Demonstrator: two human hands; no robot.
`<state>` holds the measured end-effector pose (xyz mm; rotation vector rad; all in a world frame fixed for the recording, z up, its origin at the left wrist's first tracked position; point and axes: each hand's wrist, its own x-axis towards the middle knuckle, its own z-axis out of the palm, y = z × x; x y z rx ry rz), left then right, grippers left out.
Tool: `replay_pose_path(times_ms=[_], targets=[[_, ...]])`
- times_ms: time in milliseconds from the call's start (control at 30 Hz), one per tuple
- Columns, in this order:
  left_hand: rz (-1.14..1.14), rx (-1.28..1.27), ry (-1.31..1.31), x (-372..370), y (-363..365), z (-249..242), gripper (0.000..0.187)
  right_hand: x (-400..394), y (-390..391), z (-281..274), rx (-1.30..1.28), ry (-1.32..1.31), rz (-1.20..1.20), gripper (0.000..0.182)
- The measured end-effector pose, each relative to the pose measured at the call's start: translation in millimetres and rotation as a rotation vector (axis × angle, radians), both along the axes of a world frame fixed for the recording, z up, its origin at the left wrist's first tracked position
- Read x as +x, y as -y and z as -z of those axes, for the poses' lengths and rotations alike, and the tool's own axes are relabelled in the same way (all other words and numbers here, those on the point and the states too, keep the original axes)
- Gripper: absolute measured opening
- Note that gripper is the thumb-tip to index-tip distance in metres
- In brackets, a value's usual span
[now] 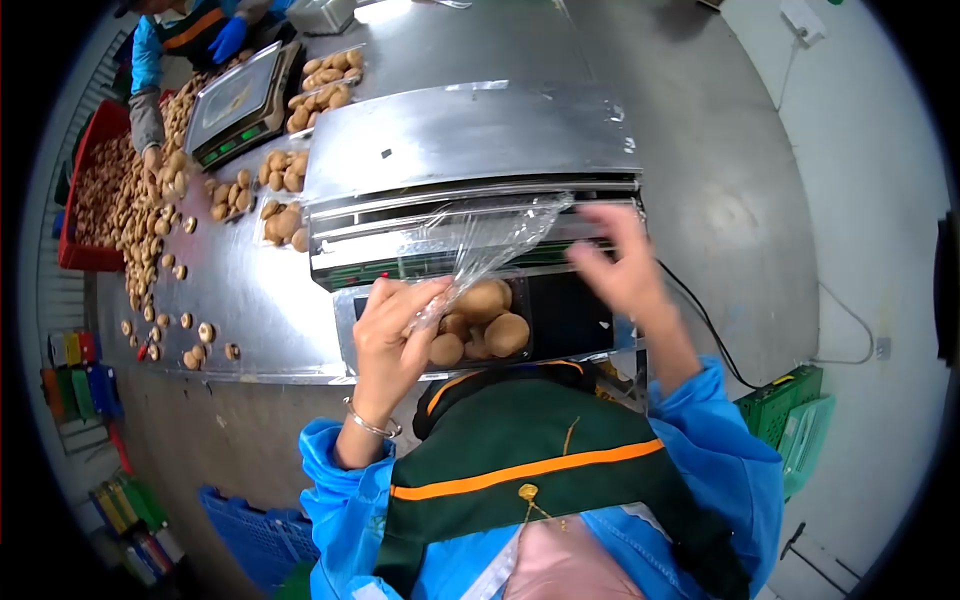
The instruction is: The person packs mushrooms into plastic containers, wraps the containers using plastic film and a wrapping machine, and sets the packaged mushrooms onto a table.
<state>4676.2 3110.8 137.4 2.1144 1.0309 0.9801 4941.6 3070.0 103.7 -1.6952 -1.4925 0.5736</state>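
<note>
In front of me a clear plastic tray of mushrooms (483,320) rests on the dark plate of a film wrapping machine (470,140). My left hand (390,325) is closed in a pinch on the gathered end of a sheet of clear plastic film (500,240). That film stretches up to the right, over the tray's far side and the machine's rollers. Close to the film's far right corner is my right hand (622,262), slightly blurred, its fingers apart and nothing seen in them.
Packed mushroom trays (283,170) line the table to the left, beside a weighing scale (240,105). Loose mushrooms (150,225) spill from a red crate (90,190). A co-worker's hand (153,160) is among them. Green crates (785,410) stand at right, near a black cable (710,325).
</note>
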Motion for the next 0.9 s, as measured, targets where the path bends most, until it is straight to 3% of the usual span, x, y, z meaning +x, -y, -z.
replay_pose_path(times_ms=[33,67,167,233,267,300,367,433,567,600,700,767,800,900], targets=[[-0.012,0.019,0.004,1.1,-1.9,-2.1,0.024,-23.9,-2.8,-1.3,0.116,0.332,-0.149,0.054],[-0.029,-0.009,0.019,2.8,-1.7,-6.3,0.022,-32.3,-11.2,4.4,0.149,0.454,-0.146,0.058],[-0.002,-0.002,0.045,-7.6,-7.5,-2.9,0.022,-22.0,-36.4,19.6,0.194,0.590,-0.124,0.054],[0.034,0.063,0.069,-10.4,-11.6,-0.3,0.022,5.3,-35.1,0.1,0.221,0.511,-0.037,0.049],[0.044,0.051,0.092,-10.5,-12.9,0.9,0.020,31.3,-33.5,19.6,0.171,0.408,0.149,0.044],[0.051,0.055,0.122,-10.2,-15.2,1.2,0.018,53.6,-39.0,28.8,0.040,0.154,0.292,0.045],[-0.006,-0.045,0.156,-13.1,-21.2,-0.3,0.017,72.2,-45.0,44.1,0.103,0.305,0.131,0.050],[-0.062,-0.134,0.229,-13.9,-26.9,-8.6,0.016,6.6,-51.4,-15.5,0.306,0.608,-0.040,0.053],[0.078,-0.013,0.327,-12.1,-42.7,-14.7,0.017,-77.4,-64.9,-17.1,0.247,0.363,-0.455,0.028],[-0.051,-0.076,0.372,-23.6,-47.7,-8.3,0.017,-85.0,-68.0,-13.6,0.258,0.240,-0.356,0.018],[-0.506,-0.137,0.524,-97.2,-109.7,27.1,0.019,-81.2,-63.9,-18.9,0.198,0.060,-0.227,0.016],[-0.523,-0.620,0.475,-144.8,-172.9,110.6,0.027,-86.5,-61.4,-22.5,0.226,0.173,-0.267,0.015],[-0.462,-0.741,0.517,-145.9,-184.6,128.9,0.028,-90.2,-61.3,-25.0,0.244,0.188,-0.268,0.015],[-0.422,-0.995,0.649,-136.1,-185.4,123.7,0.031,-98.2,-60.7,-31.9,0.232,0.182,-0.216,0.018]])
